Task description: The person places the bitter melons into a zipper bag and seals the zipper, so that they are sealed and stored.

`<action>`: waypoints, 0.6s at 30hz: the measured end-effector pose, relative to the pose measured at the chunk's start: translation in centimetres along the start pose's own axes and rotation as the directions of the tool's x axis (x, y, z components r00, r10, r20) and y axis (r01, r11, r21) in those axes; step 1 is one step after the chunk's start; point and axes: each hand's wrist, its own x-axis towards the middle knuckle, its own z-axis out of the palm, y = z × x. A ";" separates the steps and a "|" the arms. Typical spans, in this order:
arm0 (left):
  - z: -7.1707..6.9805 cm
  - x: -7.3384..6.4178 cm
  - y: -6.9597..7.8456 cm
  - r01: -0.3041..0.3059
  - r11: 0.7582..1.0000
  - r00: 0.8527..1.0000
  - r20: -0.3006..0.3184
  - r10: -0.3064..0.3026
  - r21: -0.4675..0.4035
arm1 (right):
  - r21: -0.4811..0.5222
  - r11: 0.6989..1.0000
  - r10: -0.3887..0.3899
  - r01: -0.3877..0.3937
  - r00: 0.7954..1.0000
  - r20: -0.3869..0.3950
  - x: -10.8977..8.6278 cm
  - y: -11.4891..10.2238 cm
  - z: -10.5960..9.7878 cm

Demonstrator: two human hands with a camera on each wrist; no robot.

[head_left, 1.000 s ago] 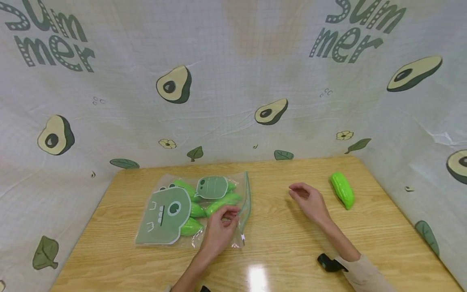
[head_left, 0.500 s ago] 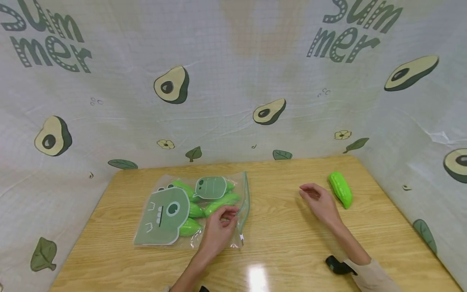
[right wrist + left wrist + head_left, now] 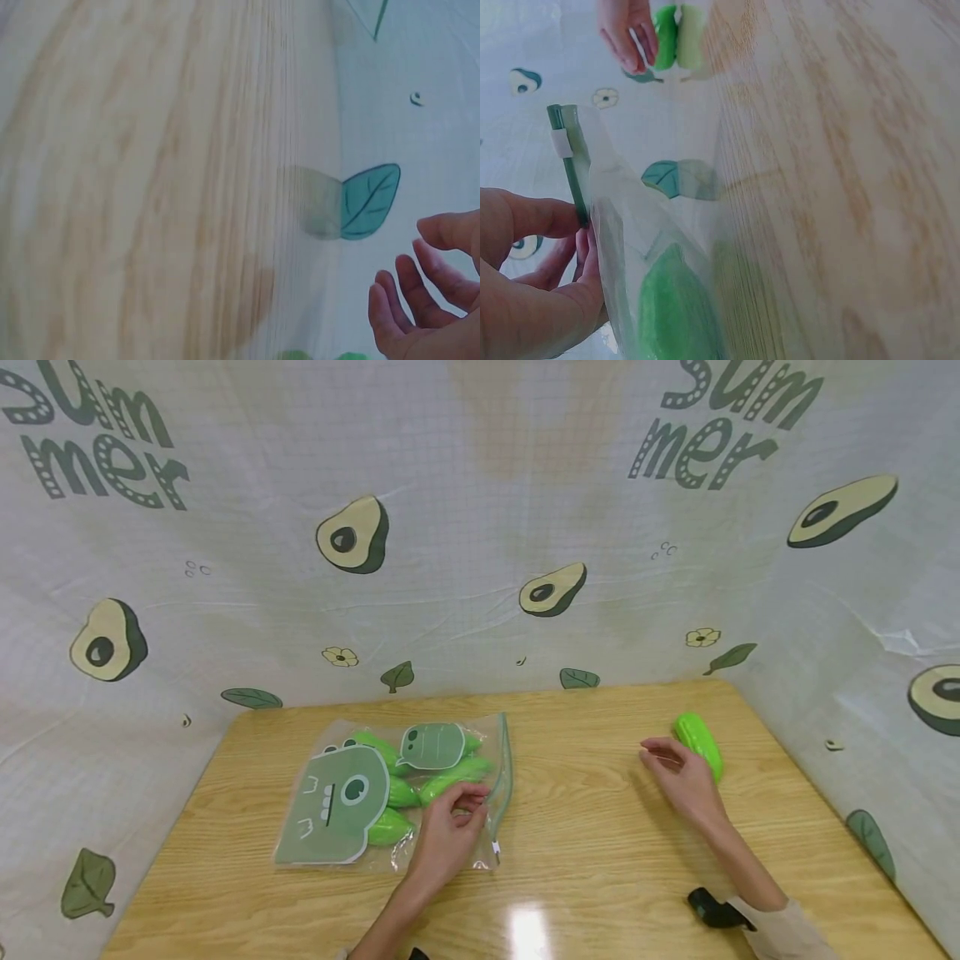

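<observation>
A clear zip bag (image 3: pixel 330 802) printed with a green monster lies on the left half of the table, several bright green bitter-melon-like vegetables (image 3: pixel 388 828) inside it. My left hand (image 3: pixel 452 831) pinches the bag's green zip edge (image 3: pixel 576 180) between thumb and fingers. Beside that edge, the white slider (image 3: pixel 561 143) shows in the left wrist view. My right hand (image 3: pixel 688 783) hovers over the table with relaxed fingers and holds nothing. Just behind it lies one loose green vegetable (image 3: pixel 699 742), partly hidden by the hand in the head view.
The wooden table (image 3: pixel 577 843) is bounded by a pale printed cloth (image 3: pixel 450 635) at the back and sides. A black wrist strap piece (image 3: pixel 716 910) sits at the right sleeve.
My right hand has moved to the right, from the middle of the table to beside the loose green vegetable. The left hand keeps its pinch on the bag.
</observation>
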 end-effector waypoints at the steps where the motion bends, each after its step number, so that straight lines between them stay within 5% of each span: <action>1: 0.0 0.0 0.0 0.001 1.000 1.000 0.000 -0.001 0.000 | -0.003 1.000 0.001 -0.001 1.000 -0.002 0.0 0.1 -0.2; 18: -0.1 -0.1 0.1 0.004 1.000 1.000 0.002 -0.004 -0.010 | -0.179 0.982 0.049 -0.064 0.995 -0.088 0.0 1.0 -3.5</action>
